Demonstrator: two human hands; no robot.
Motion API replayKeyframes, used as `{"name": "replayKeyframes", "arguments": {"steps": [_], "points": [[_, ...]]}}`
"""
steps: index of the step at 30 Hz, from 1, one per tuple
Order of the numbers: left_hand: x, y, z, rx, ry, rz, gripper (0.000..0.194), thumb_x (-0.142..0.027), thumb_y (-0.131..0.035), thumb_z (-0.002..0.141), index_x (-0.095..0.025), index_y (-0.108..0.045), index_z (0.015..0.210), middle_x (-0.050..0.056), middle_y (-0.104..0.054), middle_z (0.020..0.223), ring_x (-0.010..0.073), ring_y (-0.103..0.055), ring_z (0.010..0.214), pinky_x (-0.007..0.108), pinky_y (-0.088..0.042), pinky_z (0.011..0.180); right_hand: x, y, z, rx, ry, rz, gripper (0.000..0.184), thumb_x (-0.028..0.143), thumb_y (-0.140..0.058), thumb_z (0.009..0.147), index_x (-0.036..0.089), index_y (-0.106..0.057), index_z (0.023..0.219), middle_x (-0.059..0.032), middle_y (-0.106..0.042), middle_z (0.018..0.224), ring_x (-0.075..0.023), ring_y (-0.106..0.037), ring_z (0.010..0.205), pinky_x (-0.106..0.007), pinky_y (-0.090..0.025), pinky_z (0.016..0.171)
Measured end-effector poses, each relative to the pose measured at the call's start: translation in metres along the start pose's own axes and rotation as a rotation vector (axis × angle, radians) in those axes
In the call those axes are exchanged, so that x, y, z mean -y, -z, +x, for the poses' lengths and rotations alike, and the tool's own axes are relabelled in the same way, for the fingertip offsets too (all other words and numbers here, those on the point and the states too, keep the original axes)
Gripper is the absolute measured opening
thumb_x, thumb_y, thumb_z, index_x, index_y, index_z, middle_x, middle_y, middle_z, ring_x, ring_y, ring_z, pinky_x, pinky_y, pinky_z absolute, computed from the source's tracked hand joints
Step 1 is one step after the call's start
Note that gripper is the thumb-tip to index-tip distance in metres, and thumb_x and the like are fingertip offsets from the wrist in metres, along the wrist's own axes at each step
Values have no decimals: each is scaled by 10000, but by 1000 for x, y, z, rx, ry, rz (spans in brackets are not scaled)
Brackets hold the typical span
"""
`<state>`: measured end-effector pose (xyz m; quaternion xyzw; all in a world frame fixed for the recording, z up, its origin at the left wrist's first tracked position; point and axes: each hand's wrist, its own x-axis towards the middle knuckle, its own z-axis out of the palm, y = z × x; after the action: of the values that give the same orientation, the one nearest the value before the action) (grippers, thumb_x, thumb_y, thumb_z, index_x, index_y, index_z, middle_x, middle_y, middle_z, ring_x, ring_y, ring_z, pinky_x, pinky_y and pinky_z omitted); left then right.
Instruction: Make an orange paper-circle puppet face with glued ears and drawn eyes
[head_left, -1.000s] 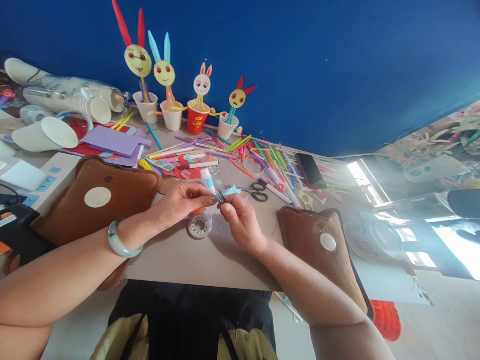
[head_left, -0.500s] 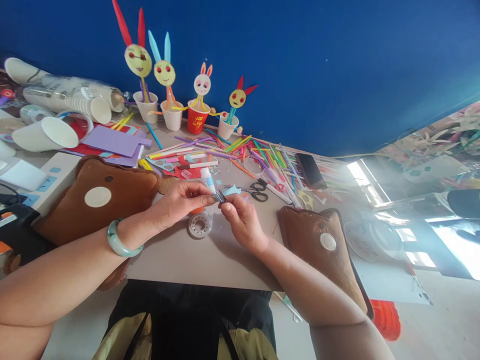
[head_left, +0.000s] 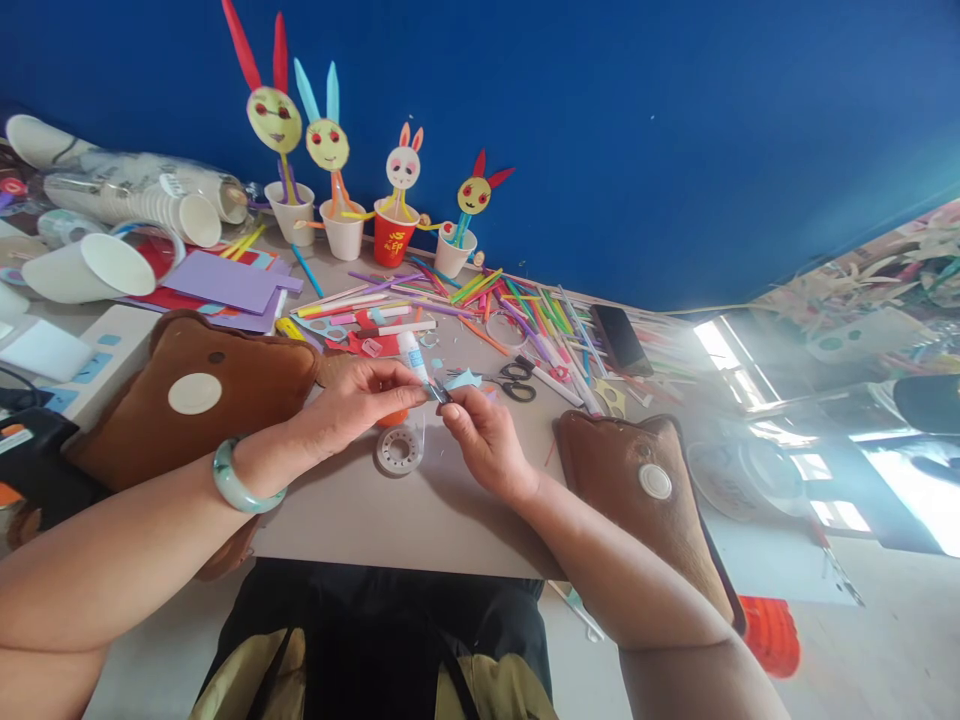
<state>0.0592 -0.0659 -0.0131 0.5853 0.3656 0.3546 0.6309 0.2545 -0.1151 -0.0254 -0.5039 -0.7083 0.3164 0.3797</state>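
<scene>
A deep blue wall point(head_left: 600, 130) rises behind a pale worktop point(head_left: 337, 525) crowded with craft materials. Above its middle, a small dark piece point(head_left: 442, 394) with a shiny tip is held between the fingertips of both hands; it is too small to identify. The left hand point(head_left: 345, 405) pinches one end, thumb against forefinger, and the right hand point(head_left: 487, 440) grips the other with its fingers curled in.

Just below the fingertips lies a tape roll point(head_left: 387, 460); a glue stick point(head_left: 409, 352) shows just beyond them. Black-handled scissors point(head_left: 517, 388) lie to the right, near a spread of coloured sticks point(head_left: 480, 288) and a dark phone point(head_left: 622, 340). Brown cushions lie at either side, one at the left point(head_left: 259, 385), one at the right point(head_left: 607, 470). Against the wall stand four paper cups point(head_left: 345, 238) bearing rabbit-eared figures point(head_left: 328, 146).
</scene>
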Motion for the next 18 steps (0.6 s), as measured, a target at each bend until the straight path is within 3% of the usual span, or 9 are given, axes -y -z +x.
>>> {"name": "replayKeyframes", "arguments": {"steps": [18], "points": [[5, 2, 0, -50, -17, 17, 233, -424, -755, 793, -192, -741, 795, -14, -634, 683, 116, -545, 635, 235, -419, 593, -2, 2, 1, 10, 26, -35, 467, 617, -409, 978, 200, -544, 817, 26, -480, 617, -110, -408, 569, -237, -356, 546]]}}
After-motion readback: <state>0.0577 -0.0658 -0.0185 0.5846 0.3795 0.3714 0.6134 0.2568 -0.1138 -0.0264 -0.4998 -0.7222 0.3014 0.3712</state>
